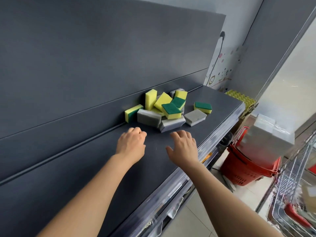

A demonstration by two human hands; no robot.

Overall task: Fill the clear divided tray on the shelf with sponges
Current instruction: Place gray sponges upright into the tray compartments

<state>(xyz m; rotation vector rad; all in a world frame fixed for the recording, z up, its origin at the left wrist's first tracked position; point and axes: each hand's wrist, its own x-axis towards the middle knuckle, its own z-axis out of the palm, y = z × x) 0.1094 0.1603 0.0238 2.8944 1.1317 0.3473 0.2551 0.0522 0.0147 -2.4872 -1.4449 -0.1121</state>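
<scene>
Our two bare forearms reach in from 6 o'clock over the dark shelf (pixel 106 182). Our left hand (pixel 131 144) has its fingers curled under, with nothing seen in them. Our right hand (pixel 183 147) is palm-down, fingers spread and relaxed. The sponges (pixel 164 106) lie heaped at 12 o'clock, just beyond both hands, against the back panel (pixel 85 65). A blurred clear box (pixel 268 134) shows at 3 o'clock, off the shelf.

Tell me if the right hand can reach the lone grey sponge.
Probably yes: the right hand hovers open just short of the grey sponge, only bare shelf lies between, and nothing covers it.
</scene>
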